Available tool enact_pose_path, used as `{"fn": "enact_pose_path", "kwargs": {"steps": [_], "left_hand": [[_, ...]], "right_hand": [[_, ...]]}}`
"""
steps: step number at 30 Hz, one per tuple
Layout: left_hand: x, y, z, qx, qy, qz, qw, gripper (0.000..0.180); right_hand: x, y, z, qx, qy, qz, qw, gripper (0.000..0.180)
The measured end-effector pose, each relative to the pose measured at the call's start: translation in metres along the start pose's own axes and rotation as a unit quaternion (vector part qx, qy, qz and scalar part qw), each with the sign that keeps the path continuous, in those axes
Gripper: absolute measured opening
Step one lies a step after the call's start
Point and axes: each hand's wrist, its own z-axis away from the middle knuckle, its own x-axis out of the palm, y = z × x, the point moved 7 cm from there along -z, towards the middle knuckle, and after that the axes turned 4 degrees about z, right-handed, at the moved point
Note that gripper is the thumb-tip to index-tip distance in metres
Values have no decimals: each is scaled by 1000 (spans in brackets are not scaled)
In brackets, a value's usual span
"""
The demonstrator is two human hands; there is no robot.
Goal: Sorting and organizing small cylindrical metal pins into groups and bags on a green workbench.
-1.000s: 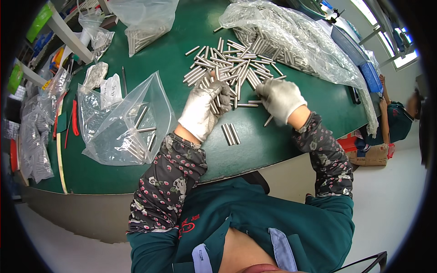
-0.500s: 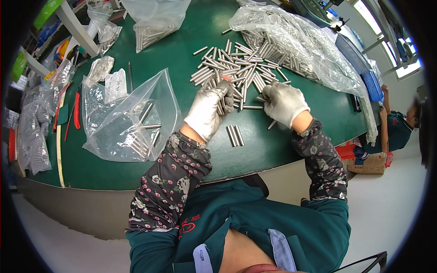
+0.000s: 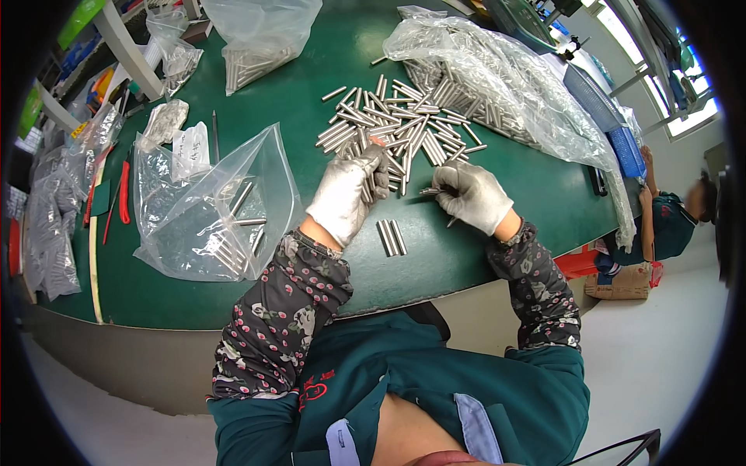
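A heap of shiny metal pins [image 3: 396, 116] lies on the green table [image 3: 326, 299]. At its near left edge my left hand [image 3: 347, 186], in a white glove, is closed around several metal pins [image 3: 367, 186]. My right hand [image 3: 472, 194], gloved too, is closed on metal pins at the heap's near right; one end [image 3: 429, 191] sticks out leftward past the fingertips. How many it holds is hidden. Between the hands, nearer to me, a few pins [image 3: 392, 238] lie side by side. An open clear bag [image 3: 272, 179] with some pins inside rests left of my left hand.
A large clear bag full of pins [image 3: 497, 85] spreads at the back right, by blue baskets [image 3: 625, 151]. Another bag of pins [image 3: 260, 54] stands at the back. Red-handled pliers [image 3: 125, 194] and a paper slip [image 3: 191, 150] lie left. A co-worker [image 3: 668, 221] sits far right.
My right hand has moved left, toward my left hand, with pins still in its fingers. My left hand stays closed on its pins near the heap. The whole view has shifted slightly.
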Motion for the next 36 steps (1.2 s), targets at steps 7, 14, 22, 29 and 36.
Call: {"fn": "enact_pose_path", "kwargs": {"steps": [7, 14, 22, 29, 36], "left_hand": [[5, -3, 0, -3, 2, -22, 1000, 12], [13, -16, 5, -64, -62, 97, 991, 19], [10, -13, 6, -65, 28, 66, 995, 13], [-1, 11, 4, 1, 22, 115, 993, 16], [-1, 11, 4, -1, 59, 86, 995, 20]], "right_hand": [[-5, -3, -2, 6, 8, -30, 1000, 11], [-18, -46, -46, 149, 2, -170, 974, 21], [-12, -33, -42, 159, 61, -272, 947, 24], [10, -17, -29, 252, -80, 134, 955, 32], [16, 27, -17, 252, -72, 43, 964, 17]]}}
